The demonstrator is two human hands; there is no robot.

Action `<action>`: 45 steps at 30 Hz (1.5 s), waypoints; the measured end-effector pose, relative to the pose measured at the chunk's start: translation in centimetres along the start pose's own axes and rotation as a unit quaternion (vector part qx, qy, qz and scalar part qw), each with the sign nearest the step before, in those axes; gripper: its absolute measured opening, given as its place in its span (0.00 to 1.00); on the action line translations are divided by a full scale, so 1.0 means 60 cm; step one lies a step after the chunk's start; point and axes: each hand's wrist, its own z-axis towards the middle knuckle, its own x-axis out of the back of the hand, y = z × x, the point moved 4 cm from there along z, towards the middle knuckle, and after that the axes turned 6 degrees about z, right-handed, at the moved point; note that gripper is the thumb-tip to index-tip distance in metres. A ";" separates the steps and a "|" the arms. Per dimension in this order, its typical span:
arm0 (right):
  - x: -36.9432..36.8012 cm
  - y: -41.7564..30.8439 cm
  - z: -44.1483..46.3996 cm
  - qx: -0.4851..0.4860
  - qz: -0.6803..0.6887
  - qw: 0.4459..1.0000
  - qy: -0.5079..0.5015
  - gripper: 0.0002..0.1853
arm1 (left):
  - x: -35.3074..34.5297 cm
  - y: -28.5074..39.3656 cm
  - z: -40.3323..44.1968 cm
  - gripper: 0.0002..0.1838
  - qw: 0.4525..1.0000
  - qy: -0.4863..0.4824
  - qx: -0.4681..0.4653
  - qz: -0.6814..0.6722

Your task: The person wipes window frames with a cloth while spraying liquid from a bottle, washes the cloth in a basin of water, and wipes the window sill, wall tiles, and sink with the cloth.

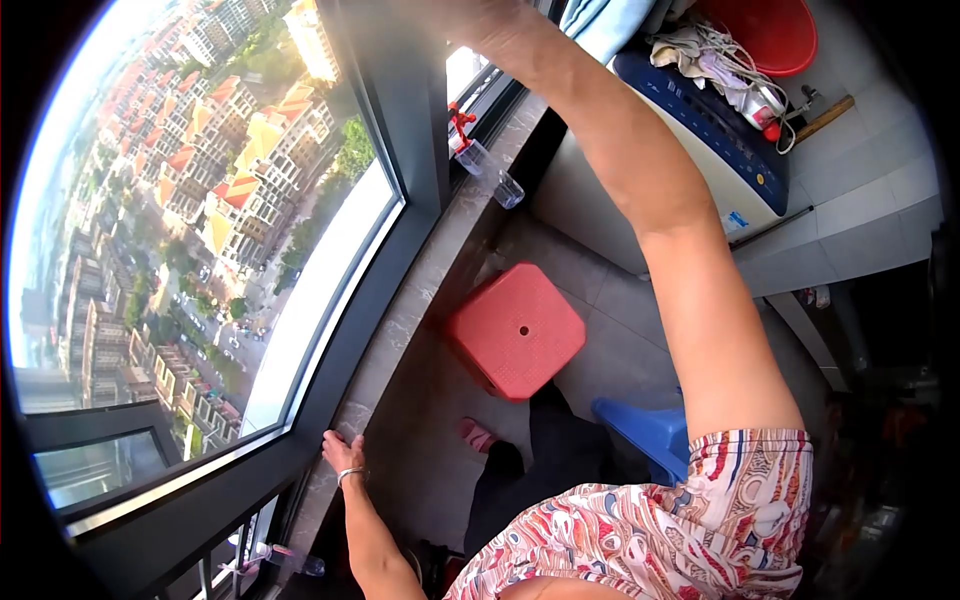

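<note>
Window ledge [430, 277] | beneath left fingers [329, 442] (spread) | right hand [478, 20]: fingers blurred, can't tell

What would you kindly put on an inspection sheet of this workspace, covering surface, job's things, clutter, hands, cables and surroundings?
Surface: grey window sill; a clear bottle with a red top at its edge.
Job's things: dark window frame beside the sill.
Clutter: red plastic stool on the floor; partly hidden blue plastic piece; red basin near the washing machine.
Hands: left hand rests at the sill; right hand blurred near the frame, grip unclear.
Cables: pale cord looped loosely atop the washing machine.
Surroundings: buildings far below, outside.
</note>
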 end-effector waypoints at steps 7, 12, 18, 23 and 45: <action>-0.022 -0.122 -0.345 -0.109 0.002 0.967 -0.229 0.24 | 0.009 0.010 -0.004 0.24 1.000 -0.018 -0.004 0.005; -0.040 -0.220 -0.562 -0.107 -0.041 0.918 -0.381 0.20 | 0.008 0.003 -0.005 0.24 0.999 -0.008 -0.034 0.004; -0.051 -0.274 -0.633 -0.215 -0.015 0.885 -0.413 0.19 | 0.010 0.010 -0.008 0.24 1.000 -0.012 -0.026 -0.014; -0.036 -0.239 -0.536 -0.381 0.215 0.808 -0.395 0.10 | 0.015 0.016 -0.011 0.24 1.000 0.016 -0.018 -0.008; -0.106 -0.407 -0.462 -0.351 0.092 0.889 -0.279 0.36 | 0.012 0.021 -0.007 0.23 0.999 0.011 -0.030 -0.005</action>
